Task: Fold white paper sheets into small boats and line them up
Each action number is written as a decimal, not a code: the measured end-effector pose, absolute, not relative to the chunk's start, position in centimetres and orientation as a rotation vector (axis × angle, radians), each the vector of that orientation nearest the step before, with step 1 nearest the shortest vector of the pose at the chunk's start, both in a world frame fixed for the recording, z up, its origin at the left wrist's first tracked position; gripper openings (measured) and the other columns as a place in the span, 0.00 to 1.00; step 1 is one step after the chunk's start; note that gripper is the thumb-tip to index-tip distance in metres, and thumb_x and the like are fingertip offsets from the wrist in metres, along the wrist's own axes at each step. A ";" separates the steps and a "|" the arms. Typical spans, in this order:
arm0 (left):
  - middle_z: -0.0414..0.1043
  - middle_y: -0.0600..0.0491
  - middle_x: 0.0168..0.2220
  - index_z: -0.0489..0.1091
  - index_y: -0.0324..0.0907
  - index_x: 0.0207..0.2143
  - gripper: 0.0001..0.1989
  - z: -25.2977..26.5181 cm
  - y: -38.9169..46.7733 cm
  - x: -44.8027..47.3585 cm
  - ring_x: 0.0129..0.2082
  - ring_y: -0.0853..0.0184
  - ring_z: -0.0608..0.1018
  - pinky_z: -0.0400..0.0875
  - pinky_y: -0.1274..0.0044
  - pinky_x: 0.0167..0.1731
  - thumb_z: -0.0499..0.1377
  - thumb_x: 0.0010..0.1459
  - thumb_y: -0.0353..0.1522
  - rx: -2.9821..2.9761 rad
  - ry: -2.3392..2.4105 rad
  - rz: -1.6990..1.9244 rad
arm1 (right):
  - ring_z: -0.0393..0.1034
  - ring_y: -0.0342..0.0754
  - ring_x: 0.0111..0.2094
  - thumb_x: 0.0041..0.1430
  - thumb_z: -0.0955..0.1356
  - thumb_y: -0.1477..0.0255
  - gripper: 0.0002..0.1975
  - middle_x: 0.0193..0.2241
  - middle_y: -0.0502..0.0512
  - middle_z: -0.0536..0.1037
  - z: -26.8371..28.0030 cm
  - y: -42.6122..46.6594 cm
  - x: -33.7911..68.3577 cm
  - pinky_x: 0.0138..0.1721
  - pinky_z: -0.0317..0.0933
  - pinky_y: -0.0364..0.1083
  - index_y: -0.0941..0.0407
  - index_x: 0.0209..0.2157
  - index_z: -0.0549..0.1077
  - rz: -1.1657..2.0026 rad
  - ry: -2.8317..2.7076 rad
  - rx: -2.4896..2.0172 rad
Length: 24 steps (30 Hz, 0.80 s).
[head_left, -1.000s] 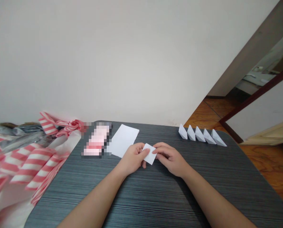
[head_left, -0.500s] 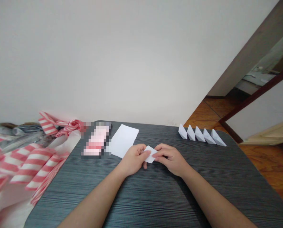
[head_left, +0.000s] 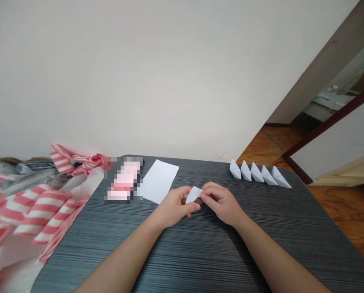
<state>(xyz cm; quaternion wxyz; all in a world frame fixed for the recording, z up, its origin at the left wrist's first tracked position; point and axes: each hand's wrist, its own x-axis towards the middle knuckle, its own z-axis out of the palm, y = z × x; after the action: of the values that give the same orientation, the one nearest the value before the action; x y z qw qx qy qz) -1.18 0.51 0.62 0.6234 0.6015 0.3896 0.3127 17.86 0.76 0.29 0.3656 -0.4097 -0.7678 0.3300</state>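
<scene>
Between my two hands is a small folded piece of white paper (head_left: pixel 193 194), held above the dark table (head_left: pixel 194 252). My left hand (head_left: pixel 176 206) holds its left side, the thumb in front along the lower edge and the fingers behind, partly hidden. At the right corner of the paper, my right hand (head_left: pixel 220 202) pinches it between thumb and fingertips. White paper sheets (head_left: pixel 160 179) lie flat just beyond my left hand. Several folded white paper boats (head_left: pixel 257 173) stand in a slanting row at the back right of the table.
A pixelated pinkish flat item (head_left: pixel 124 181) lies at the table's back left. Red-and-white striped cloth (head_left: pixel 41 207) is heaped left of the table. Behind the table rises a pale wall (head_left: pixel 157 81); wooden floor (head_left: pixel 349 207) shows at the right.
The folded paper has turned from a diamond facing me to a narrower, tilted shape. My left thumb has come off its face to the lower edge. The boats and sheets stay put.
</scene>
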 end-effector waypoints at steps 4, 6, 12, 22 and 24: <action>0.67 0.56 0.19 0.68 0.38 0.34 0.13 0.7 0.5 -1.2 0.16 0.75 0.67 0.58 0.83 0.17 0.52 0.57 0.39 1.475 0.983 0.680 | 0.66 0.45 0.31 0.60 0.63 0.70 0.10 0.30 0.55 0.72 0.1 0.7 17.6 0.33 0.60 0.44 0.56 0.29 0.74 0.868 -1.963 -1.059; 0.68 0.56 0.19 0.68 0.38 0.33 0.14 0.9 0.6 -1.2 0.15 0.75 0.67 0.58 0.83 0.17 0.51 0.58 0.39 1.477 0.992 0.672 | 0.66 0.45 0.31 0.60 0.63 0.70 0.09 0.29 0.54 0.72 0.0 0.7 17.6 0.33 0.60 0.44 0.56 0.29 0.73 0.866 -1.945 -1.073; 0.66 0.57 0.16 0.68 0.38 0.33 0.13 1.1 0.6 -1.2 0.15 0.74 0.66 0.59 0.83 0.17 0.50 0.59 0.38 1.462 0.982 0.652 | 0.65 0.44 0.30 0.60 0.63 0.72 0.07 0.27 0.52 0.70 -0.3 0.6 17.5 0.33 0.59 0.43 0.56 0.28 0.69 0.916 -1.910 -1.129; 0.73 0.51 0.29 0.68 0.37 0.32 0.14 0.7 0.6 -1.2 0.18 0.75 0.68 0.60 0.82 0.19 0.49 0.59 0.37 1.491 0.967 0.684 | 0.66 0.42 0.23 0.59 0.64 0.68 0.07 0.25 0.49 0.71 -1.0 0.5 17.4 0.26 0.60 0.41 0.57 0.37 0.69 1.137 -1.757 -1.189; 0.73 0.53 0.26 0.68 0.38 0.31 0.13 0.9 0.6 -1.2 0.17 0.75 0.67 0.59 0.82 0.19 0.49 0.59 0.37 1.489 0.962 0.678 | 0.64 0.41 0.19 0.60 0.63 0.68 0.10 0.18 0.48 0.69 -0.7 0.5 17.5 0.23 0.58 0.40 0.57 0.29 0.70 1.115 -1.836 -1.261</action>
<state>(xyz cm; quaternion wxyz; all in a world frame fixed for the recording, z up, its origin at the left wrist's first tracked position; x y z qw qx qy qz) -1.24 0.56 0.90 0.5824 0.6376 0.4122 0.2905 17.50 0.52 -0.72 0.3200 -0.4797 -0.6984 0.4240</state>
